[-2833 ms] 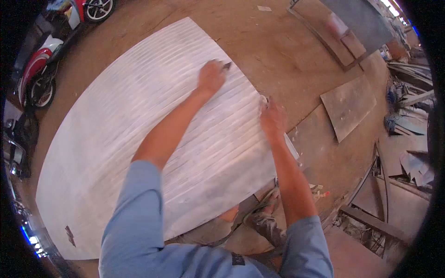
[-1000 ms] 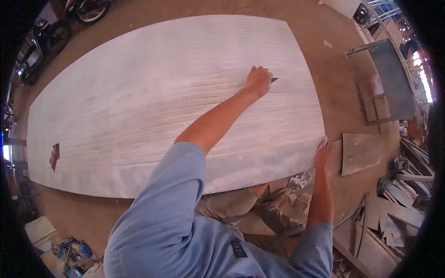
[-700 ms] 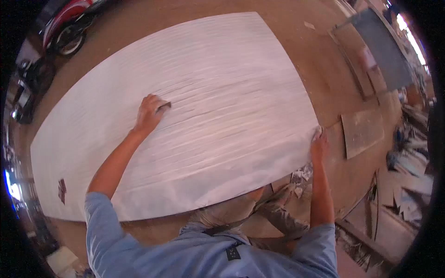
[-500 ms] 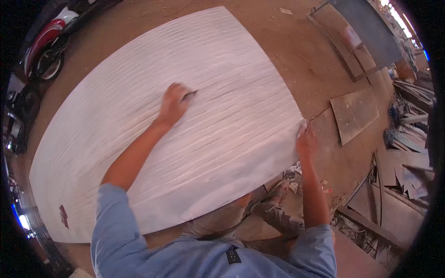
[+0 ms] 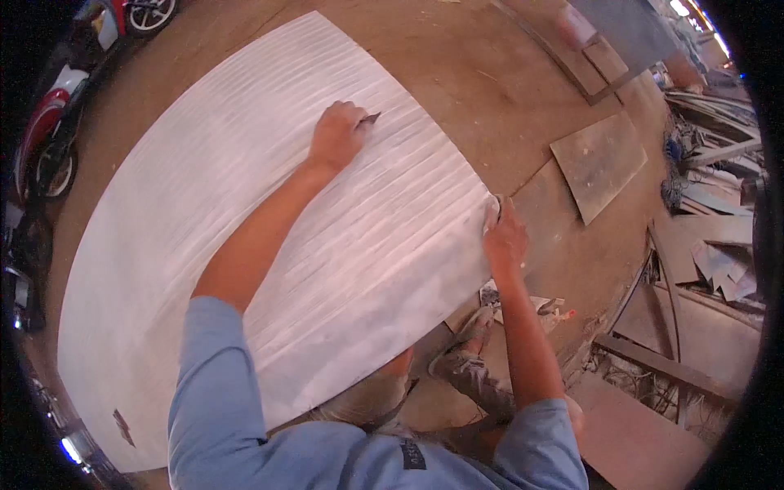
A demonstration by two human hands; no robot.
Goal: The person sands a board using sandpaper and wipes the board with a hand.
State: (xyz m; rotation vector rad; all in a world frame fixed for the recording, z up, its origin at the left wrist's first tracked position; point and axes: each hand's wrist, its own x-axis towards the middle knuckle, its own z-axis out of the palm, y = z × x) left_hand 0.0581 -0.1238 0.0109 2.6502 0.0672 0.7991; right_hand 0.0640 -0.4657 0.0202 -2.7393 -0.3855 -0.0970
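A large white panel (image 5: pixel 204 196) with long ridges lies across the view in front of me. My left hand (image 5: pixel 339 135) is closed on a small dark piece of sandpaper (image 5: pixel 370 119) and lies on the ridged face. Only a pointed corner of the sandpaper sticks out past the fingers. At the panel's right corner, my right hand (image 5: pixel 506 237) grips the edge, with the thumb on top and some fingers hidden. A dark reddish-brown strip or mark (image 5: pixel 123 427) shows on the panel's lower left.
Red-and-white motorcycles (image 5: pixel 49 122) stand at the far left. On the brown floor to the right lies a flat square sheet (image 5: pixel 600 167). Scrap sheets and metal strips (image 5: pixel 710 261) are piled along the right side, with a long bar (image 5: pixel 653 371) nearer me.
My left hand has slid the sandpaper up the ridges, away from me and toward the right. My right hand keeps its hold on the corner. The whole view has shifted.
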